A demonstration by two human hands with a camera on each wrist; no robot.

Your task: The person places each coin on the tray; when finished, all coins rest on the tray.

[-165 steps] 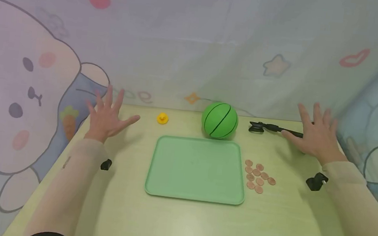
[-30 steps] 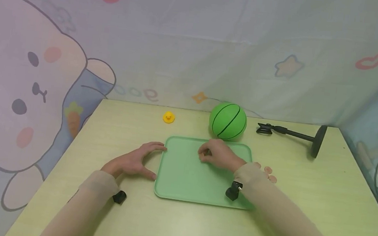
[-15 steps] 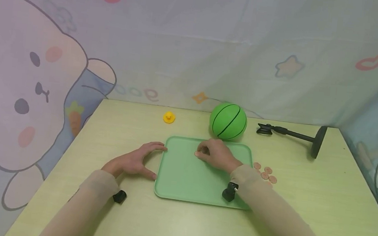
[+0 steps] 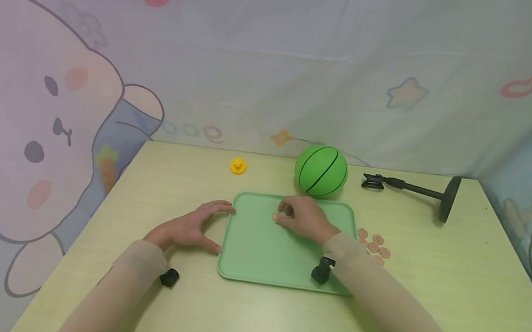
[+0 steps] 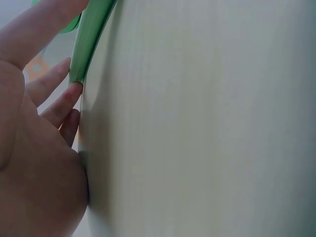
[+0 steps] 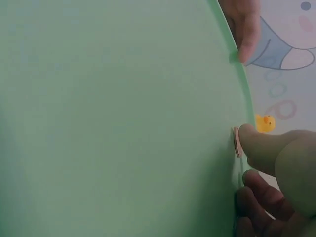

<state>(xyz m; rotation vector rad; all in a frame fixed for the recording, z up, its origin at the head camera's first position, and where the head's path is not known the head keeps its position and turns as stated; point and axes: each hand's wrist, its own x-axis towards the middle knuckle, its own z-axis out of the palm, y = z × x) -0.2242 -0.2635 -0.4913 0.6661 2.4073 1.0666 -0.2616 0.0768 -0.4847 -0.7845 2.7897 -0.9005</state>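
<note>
A pale green tray (image 4: pixel 256 257) lies on the table. My left hand (image 4: pixel 186 227) is at its left side, thumb and fingers spread apart and touching the rim; the left wrist view shows fingertips (image 5: pixel 74 89) against the tray edge (image 5: pixel 94 34). My right hand (image 4: pixel 306 219) is over the tray's upper middle with curled fingers. Its thumb is against a copper coin (image 6: pixel 237 142), low at the tray surface; the same coin (image 4: pixel 276 217) shows at the thumb tip in the head view. Whether more coins are inside the curled fingers is hidden. Several copper coins (image 4: pixel 373 247) lie right of the tray.
Behind the tray sits a green ball (image 4: pixel 321 171) with black lines. A small yellow rubber duck (image 4: pixel 238 166) stands at the back left. At the back right lies a black stand (image 4: pixel 421 191) with a round base. A printed cloth (image 4: pixel 258 51) hangs behind the table.
Both hands have come in from the table's sides to the tray. Fewer coins show at the right than at first. Over the last second my right hand has shifted slightly left; the left stays put.
</note>
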